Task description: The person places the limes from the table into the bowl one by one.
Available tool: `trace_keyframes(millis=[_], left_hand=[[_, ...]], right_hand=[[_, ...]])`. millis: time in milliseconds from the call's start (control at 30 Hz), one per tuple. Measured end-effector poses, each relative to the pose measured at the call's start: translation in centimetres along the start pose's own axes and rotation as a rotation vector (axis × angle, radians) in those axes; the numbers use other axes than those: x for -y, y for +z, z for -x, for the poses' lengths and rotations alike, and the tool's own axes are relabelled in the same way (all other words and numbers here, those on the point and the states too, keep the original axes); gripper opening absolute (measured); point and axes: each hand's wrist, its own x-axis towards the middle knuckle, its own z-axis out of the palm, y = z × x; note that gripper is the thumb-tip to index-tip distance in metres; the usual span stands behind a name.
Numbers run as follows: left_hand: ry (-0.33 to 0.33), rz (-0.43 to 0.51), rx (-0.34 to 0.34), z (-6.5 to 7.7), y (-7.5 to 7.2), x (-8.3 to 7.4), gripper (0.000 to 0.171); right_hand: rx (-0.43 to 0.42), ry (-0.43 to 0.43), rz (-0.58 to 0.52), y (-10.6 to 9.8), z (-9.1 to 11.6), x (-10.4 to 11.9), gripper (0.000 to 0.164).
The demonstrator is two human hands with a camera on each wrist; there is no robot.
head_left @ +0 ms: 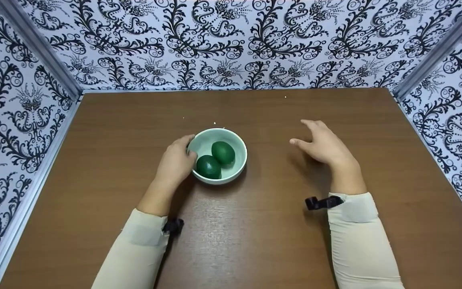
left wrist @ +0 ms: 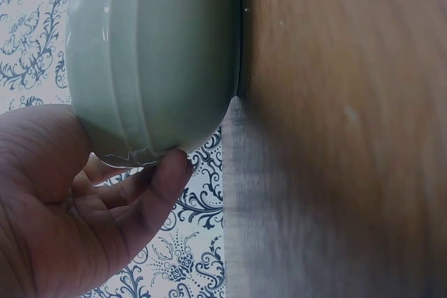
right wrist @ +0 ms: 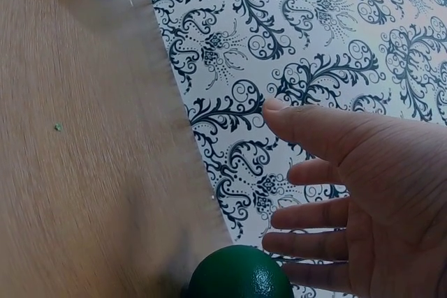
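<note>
A pale green bowl (head_left: 240,166) stands on the table, left of centre in the head view. Inside it lie two glossy dark green egg-shaped fruits, one (head_left: 223,153) behind the other (head_left: 208,167). My left hand (head_left: 176,160) grips the bowl's left side, its thumb over the rim. In the left wrist view, fingers (left wrist: 167,179) press against the bowl's outer wall (left wrist: 174,47). Away to the right, my right hand (head_left: 327,144) holds nothing, its thumb spread from its fingers. A rounded green thing (right wrist: 241,273) shows below its fingertips in the right wrist view; the head view hides it.
The brown wooden table (head_left: 255,224) is bounded by a patterned back wall (head_left: 231,44) and patterned side walls. A tiny green speck (right wrist: 58,127) lies on the wood. Dark wrist cameras jut inward from the left sleeve (head_left: 142,237) and the right sleeve (head_left: 359,237).
</note>
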Motion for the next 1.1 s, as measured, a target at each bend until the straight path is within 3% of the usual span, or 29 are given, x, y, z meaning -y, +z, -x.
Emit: trace_keyframes(millis=[1100], left_hand=[[0.006, 0.006, -0.003, 0.1, 0.0, -0.1, 0.053]], right_hand=[[0.055, 0.036, -0.012, -0.2, -0.1, -1.6, 0.09]])
